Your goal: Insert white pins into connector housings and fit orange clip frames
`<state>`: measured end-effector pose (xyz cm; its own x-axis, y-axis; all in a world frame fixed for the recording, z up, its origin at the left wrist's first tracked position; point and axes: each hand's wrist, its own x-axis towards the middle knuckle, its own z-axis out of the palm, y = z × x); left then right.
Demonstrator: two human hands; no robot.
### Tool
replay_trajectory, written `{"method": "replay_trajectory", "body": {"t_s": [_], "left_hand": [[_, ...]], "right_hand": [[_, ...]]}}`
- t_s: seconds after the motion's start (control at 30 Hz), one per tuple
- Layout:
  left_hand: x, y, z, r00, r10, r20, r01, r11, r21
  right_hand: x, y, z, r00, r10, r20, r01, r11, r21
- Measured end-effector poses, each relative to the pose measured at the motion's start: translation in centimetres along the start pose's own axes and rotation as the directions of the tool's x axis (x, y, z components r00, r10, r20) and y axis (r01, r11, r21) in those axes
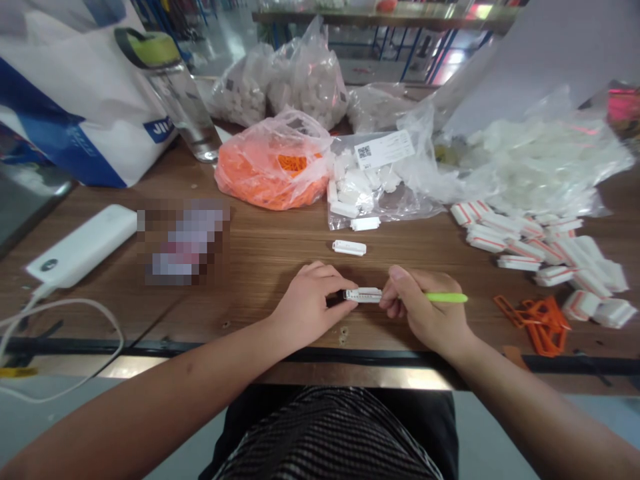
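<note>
Near the table's front edge, my left hand (pixel 311 301) pinches the left end of a small white plastic housing (pixel 364 295) between thumb and fingers. My right hand (pixel 425 303) is closed around a tool with a lime-green handle (pixel 447 297), which sticks out to the right. The tool's tip is hidden by my fingers, close to the housing's right end. Just beyond my hands lies another white plastic piece (pixel 349 248), with a further one (pixel 365 224) at the edge of a clear bag (pixel 385 187) of white parts.
On the right are a pile of white pieces with orange strips (pixel 540 247) and loose orange frames (pixel 543 320). An orange-filled bag (pixel 273 170), a water bottle (pixel 187 107) and a carrier bag (pixel 85 100) stand behind. A white power bank (pixel 85 247) with a cable lies left.
</note>
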<state>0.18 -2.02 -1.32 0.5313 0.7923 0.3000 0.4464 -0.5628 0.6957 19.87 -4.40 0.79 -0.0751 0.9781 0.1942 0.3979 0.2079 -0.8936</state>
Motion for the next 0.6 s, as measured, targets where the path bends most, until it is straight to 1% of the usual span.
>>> {"method": "replay_trajectory", "body": {"t_s": [0.2, 0.4, 0.6], "left_hand": [[0.04, 0.03, -0.02, 1.000, -0.001, 0.001, 0.001, 1.000, 0.006], [0.04, 0.03, 0.01, 1.000, 0.013, -0.007, -0.013, 1.000, 0.005], [0.03, -0.04, 0.03, 1.000, 0.015, -0.010, -0.014, 1.000, 0.002]], "right_hand": [[0.06, -0.04, 0.08, 1.000, 0.001, -0.010, -0.001, 1.000, 0.012], [-0.05, 0.42, 0.20, 1.000, 0.022, 0.008, -0.022, 0.998, 0.051], [0.24, 0.29, 0.32, 1.000, 0.012, 0.021, -0.012, 1.000, -0.001]]}}
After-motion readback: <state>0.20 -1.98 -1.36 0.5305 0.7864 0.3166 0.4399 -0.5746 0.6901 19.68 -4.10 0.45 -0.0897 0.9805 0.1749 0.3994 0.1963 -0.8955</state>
